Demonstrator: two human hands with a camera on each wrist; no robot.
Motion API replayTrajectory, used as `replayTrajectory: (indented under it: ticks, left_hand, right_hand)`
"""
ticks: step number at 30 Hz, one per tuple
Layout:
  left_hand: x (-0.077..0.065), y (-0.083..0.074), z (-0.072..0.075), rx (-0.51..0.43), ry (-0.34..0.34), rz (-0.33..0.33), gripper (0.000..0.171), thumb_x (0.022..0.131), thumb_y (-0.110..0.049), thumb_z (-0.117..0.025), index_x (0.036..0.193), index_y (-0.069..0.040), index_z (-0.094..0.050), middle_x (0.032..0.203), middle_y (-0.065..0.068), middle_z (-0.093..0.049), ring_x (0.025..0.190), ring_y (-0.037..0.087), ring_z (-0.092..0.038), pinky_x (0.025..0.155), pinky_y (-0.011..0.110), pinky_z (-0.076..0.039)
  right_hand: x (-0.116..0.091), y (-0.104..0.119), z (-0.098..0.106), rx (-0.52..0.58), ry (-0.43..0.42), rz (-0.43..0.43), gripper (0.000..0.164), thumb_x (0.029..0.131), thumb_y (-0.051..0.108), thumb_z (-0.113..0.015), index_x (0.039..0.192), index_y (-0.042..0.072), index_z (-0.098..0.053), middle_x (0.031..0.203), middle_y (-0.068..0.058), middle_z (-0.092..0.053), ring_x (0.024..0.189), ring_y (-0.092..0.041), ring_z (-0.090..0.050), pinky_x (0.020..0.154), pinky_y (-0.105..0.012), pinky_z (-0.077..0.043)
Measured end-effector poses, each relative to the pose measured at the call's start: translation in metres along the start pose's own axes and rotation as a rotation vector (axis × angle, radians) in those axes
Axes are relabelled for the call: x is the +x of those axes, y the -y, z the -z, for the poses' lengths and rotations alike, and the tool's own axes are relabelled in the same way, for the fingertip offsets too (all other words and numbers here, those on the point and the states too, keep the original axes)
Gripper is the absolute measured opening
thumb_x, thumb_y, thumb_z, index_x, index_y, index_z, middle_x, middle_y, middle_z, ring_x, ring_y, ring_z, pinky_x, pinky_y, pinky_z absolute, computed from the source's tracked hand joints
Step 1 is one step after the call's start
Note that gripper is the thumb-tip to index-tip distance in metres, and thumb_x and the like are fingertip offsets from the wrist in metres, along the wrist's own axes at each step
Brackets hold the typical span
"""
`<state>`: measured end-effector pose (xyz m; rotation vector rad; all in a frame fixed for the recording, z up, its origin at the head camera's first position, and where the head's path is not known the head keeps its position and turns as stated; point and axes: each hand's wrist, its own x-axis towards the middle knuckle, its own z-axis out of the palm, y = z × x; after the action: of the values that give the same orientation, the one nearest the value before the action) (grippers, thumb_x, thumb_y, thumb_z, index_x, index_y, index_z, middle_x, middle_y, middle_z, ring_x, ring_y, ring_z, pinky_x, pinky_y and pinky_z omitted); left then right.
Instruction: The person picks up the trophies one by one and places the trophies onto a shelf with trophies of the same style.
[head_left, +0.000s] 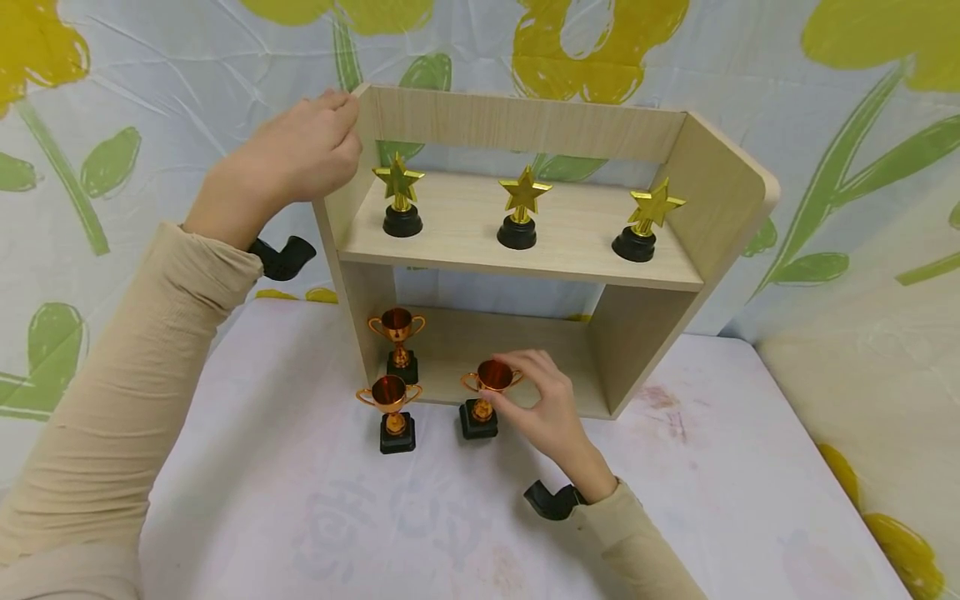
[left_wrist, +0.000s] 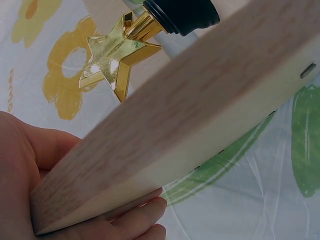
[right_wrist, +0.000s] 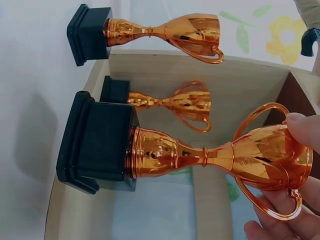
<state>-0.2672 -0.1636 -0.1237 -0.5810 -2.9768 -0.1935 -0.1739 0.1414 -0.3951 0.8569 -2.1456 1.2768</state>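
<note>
My right hand [head_left: 543, 408] pinches the cup of a copper-coloured trophy [right_wrist: 200, 155] with a black square base, held at the front edge of the lower shelf [head_left: 525, 333]. The right wrist view shows the thumb and fingers [right_wrist: 280, 220] on its rim and handle side. My left hand [head_left: 315, 150] grips the upper left side panel of the wooden shelf unit [left_wrist: 165, 120], thumb on one face and fingers on the other. A second copper trophy [head_left: 400, 342] stands on the lower shelf at the left, and a third one [head_left: 392, 408] stands on the table just in front of it.
On the upper shelf stand three gold star trophies: left [head_left: 401, 196], middle [head_left: 521, 204] and right [head_left: 645, 217]. A white cloth covers the table [head_left: 712, 483], and a flower-printed cloth [head_left: 195, 50] hangs behind. The shelf's right panel [head_left: 720, 183] bounds that side.
</note>
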Motion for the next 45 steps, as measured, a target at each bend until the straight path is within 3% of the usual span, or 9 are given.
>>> replayTrajectory:
  ticks: [8,18,21,28,45]
  left_hand:
    - [-0.001,0.000,0.001,-0.001,0.013,0.006,0.060,0.101,-0.018,-0.010,0.156,0.007,-0.006,0.163,0.023,-0.004,0.150,0.040,0.001,0.124,0.048,-0.001]
    - [-0.001,0.000,0.001,-0.007,0.006,0.003,0.060,0.101,-0.019,-0.010,0.156,0.006,-0.007,0.163,0.023,-0.004,0.150,0.040,0.000,0.124,0.049,-0.002]
    - [-0.001,0.000,0.001,-0.009,0.004,0.001,0.060,0.101,-0.019,-0.010,0.156,0.006,-0.007,0.163,0.023,-0.005,0.150,0.041,0.000,0.124,0.050,-0.003]
    - [0.000,0.000,0.000,-0.008,0.000,-0.002,0.060,0.101,-0.018,-0.011,0.156,0.006,-0.007,0.163,0.023,-0.005,0.149,0.042,-0.001,0.124,0.050,-0.003]
    - [-0.001,0.000,0.000,-0.018,-0.022,-0.015,0.060,0.101,-0.018,-0.012,0.155,0.008,-0.009,0.163,0.024,-0.008,0.149,0.042,-0.004,0.124,0.049,-0.005]
  right_hand:
    - [0.001,-0.003,0.001,-0.007,-0.033,-0.012,0.042,0.076,0.010,-0.086,0.116,0.003,-0.072,0.110,-0.003,-0.069,0.103,-0.020,-0.060,0.084,-0.032,-0.052]
    - [0.001,-0.008,-0.001,-0.043,-0.098,0.012,0.047,0.068,0.000,-0.089,0.112,0.000,-0.072,0.105,-0.014,-0.070,0.097,-0.033,-0.062,0.077,-0.047,-0.053]
    - [0.002,-0.009,0.000,-0.048,-0.098,0.000,0.046,0.069,0.002,-0.089,0.112,0.000,-0.072,0.105,-0.013,-0.070,0.097,-0.031,-0.062,0.077,-0.050,-0.053]
    - [0.005,-0.010,0.005,-0.056,-0.082,-0.046,0.041,0.075,0.010,-0.087,0.114,0.003,-0.072,0.105,-0.004,-0.070,0.098,-0.023,-0.062,0.080,-0.043,-0.054]
    - [0.014,-0.011,0.005,-0.045,-0.087,-0.078,0.041,0.075,0.013,-0.087,0.113,0.005,-0.073,0.103,-0.004,-0.069,0.096,-0.021,-0.061,0.077,-0.041,-0.053]
